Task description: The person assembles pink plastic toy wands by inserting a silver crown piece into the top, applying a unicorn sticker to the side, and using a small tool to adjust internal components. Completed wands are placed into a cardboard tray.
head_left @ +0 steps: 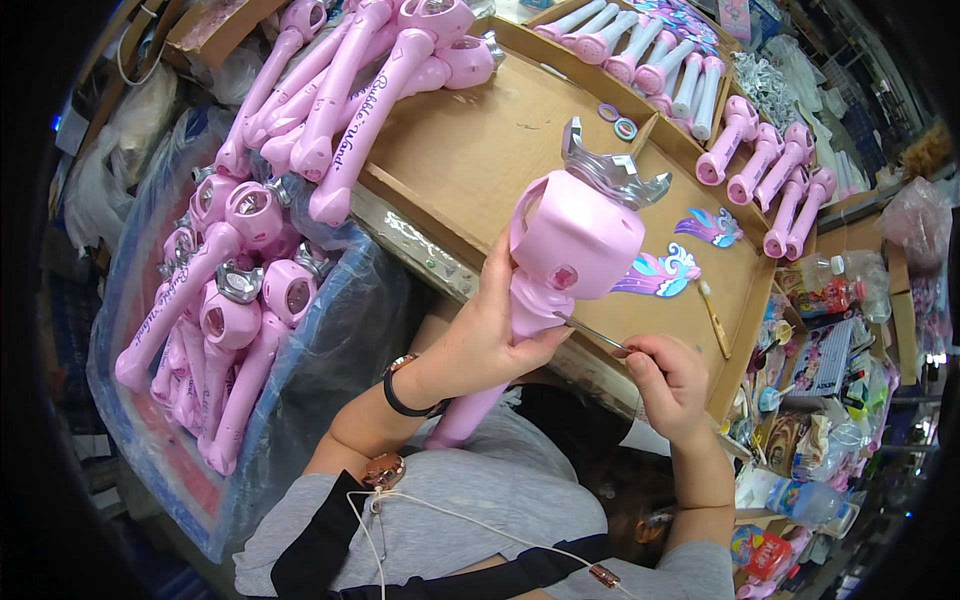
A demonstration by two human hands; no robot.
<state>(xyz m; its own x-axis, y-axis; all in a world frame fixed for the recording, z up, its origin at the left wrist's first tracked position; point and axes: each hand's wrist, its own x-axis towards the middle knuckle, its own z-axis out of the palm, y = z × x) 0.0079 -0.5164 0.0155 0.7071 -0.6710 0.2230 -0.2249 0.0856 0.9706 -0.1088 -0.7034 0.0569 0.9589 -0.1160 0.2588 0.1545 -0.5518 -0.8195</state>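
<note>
My left hand (pixel 487 335) grips the neck of a pink toy wand (pixel 570 240) with a silver crown on its head, held upright over my lap. My right hand (pixel 668 377) pinches a thin metal tool (pixel 590 330) whose tip touches the wand just below the head. Beyond the wand, two colourful winged stickers (pixel 660 272) lie on the cardboard tray (pixel 470 150). A small brush (pixel 714 318) lies next to them.
A heap of finished pink wands (pixel 230 300) fills a plastic-lined bin on my left. More wands (pixel 350 80) lie across the tray's far left, and handle parts (pixel 760 170) line its right side. Bottles and packets (pixel 820 290) clutter the right.
</note>
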